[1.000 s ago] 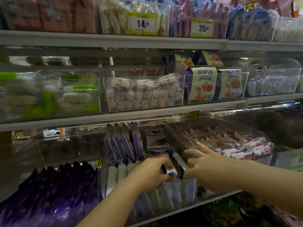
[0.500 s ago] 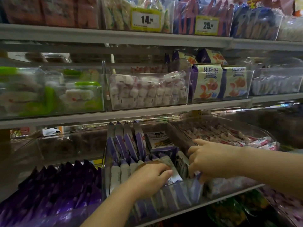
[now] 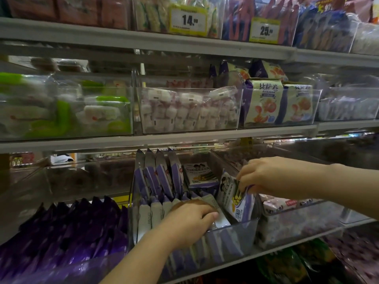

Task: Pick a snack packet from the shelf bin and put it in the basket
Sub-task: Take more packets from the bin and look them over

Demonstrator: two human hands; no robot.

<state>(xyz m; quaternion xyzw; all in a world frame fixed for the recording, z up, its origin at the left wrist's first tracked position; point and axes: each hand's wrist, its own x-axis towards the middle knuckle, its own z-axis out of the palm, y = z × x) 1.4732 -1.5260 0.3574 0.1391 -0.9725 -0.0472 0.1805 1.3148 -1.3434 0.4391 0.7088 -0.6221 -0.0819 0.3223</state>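
A clear plastic shelf bin (image 3: 242, 232) on the lower shelf holds rows of upright purple-and-white snack packets (image 3: 164, 181). My right hand (image 3: 264, 177) pinches the top edge of one white-and-purple packet (image 3: 235, 198) and holds it tilted above the bin's right front corner. My left hand (image 3: 190, 220) reaches into the bin's front, fingers curled over the packets standing there; whether it grips one is unclear. No basket is in view.
Dark purple packets (image 3: 67, 236) fill the bin to the left. A bin of pink-and-white packets (image 3: 287, 203) sits on the right. The shelf above (image 3: 184, 138) carries clear bins of wrapped sweets, with price tags (image 3: 187, 20) higher up.
My right hand has risen and pulled one packet up out of the row, tilting it. My left hand stays low at the bin's front. The view has shifted slightly.
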